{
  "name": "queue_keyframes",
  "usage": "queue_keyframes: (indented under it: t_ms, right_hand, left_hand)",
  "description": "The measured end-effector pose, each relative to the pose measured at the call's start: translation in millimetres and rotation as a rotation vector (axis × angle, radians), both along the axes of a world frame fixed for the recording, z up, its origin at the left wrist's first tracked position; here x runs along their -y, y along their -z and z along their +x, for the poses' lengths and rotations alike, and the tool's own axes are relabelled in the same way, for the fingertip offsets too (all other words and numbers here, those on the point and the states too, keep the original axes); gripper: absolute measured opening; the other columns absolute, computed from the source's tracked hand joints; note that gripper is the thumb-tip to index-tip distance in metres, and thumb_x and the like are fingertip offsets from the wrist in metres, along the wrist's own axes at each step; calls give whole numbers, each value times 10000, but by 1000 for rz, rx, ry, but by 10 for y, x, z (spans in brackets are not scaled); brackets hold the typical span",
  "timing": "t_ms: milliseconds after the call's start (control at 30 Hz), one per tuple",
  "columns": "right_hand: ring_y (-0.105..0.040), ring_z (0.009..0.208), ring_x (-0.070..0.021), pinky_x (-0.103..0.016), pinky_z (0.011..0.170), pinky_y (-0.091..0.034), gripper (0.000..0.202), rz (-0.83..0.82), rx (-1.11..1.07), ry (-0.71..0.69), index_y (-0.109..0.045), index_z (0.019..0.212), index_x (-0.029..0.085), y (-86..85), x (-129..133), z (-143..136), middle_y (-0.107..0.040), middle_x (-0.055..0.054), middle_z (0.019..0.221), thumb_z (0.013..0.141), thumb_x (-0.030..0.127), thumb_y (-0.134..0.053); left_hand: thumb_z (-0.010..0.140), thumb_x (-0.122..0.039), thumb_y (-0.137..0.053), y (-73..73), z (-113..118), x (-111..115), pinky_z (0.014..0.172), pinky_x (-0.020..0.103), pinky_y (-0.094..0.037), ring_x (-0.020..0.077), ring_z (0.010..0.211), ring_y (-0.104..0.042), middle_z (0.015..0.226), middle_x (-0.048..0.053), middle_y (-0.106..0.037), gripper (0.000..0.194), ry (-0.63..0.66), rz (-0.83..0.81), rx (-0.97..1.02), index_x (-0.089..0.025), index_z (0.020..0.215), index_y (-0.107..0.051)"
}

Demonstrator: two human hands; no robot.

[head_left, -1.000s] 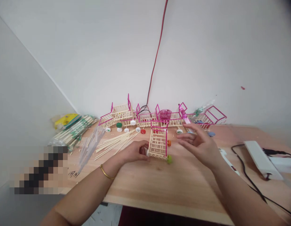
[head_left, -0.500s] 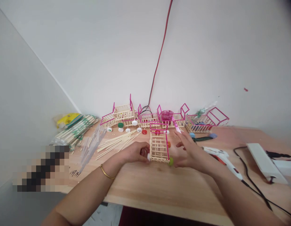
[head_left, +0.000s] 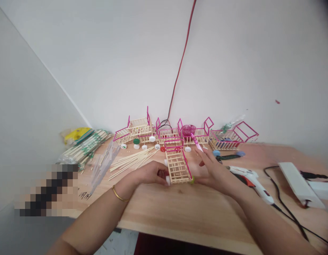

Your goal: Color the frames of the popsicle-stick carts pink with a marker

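A small stick cart (head_left: 177, 166) with magenta-painted edges and bottle-cap wheels stands on the table in front of me. My left hand (head_left: 154, 173) has its fingers closed at the cart's near left corner, by a white cap wheel (head_left: 167, 180). On the other side, my right hand (head_left: 214, 171) has a brush (head_left: 197, 143) with a pink and white handle between its upper fingers. The lower fingers of that hand reach the green cap wheel (head_left: 192, 180) at the near right corner. Behind the brush is a tub of magenta paint (head_left: 188, 131).
More stick carts (head_left: 138, 125) line the wall, one (head_left: 224, 140) at the right. Loose sticks (head_left: 132, 161) and bagged sticks (head_left: 86, 145) lie left. A glue gun (head_left: 255, 180), black cable (head_left: 277, 193) and white power strip (head_left: 299, 184) lie right.
The cart has turned, its far end swinging left. My right hand has come in against its near right wheel, and the brush has shifted slightly left with that hand.
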State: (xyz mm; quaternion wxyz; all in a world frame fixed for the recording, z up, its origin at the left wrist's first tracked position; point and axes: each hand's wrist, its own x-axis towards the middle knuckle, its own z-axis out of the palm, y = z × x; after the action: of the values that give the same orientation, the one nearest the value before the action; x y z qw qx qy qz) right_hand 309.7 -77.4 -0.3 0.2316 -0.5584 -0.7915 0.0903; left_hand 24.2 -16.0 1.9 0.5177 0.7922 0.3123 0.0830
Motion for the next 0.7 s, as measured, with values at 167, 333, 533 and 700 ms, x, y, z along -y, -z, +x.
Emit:
queue_keyframes:
  t_ms: [167,333,533,700]
  right_hand:
    - [-618,1115,-302,-445,899,-533,845,161,10,48,-222,1517,259,182,-126,-33,-327,-178,1495,797,296,-662]
    - [-664,964,-284,-475,859,-542,702,202,1,146,-291,1488,247,270,-210,-125,-446,-187,1401,851,298,-582]
    - [-644,892,-239,-444,870,-525,607,267,-73,65,-328,1453,218,239,-244,-149,-530,-172,1295,883,248,-534]
    - [-654,797,-192,-357,752,-551,482,309,-180,39,-391,1391,212,180,-249,-97,-619,-131,1170,920,247,-491]
  left_hand:
    - [666,-344,-774,13,-38,-20,572,196,-358,92,606,-482,664,-26,-591,305,4,-14,-16,-154,902,-740]
    - [768,-375,-671,31,-9,10,558,205,-380,102,570,-523,719,6,-666,293,-80,11,-28,-171,963,-749]
    - [835,-318,-604,-21,91,120,535,199,-315,97,555,-489,619,-4,-629,214,-117,330,-115,-163,840,-752]
    - [826,-331,-638,-41,88,135,539,210,-284,92,561,-466,620,-1,-619,224,-167,512,-113,-150,710,-703]
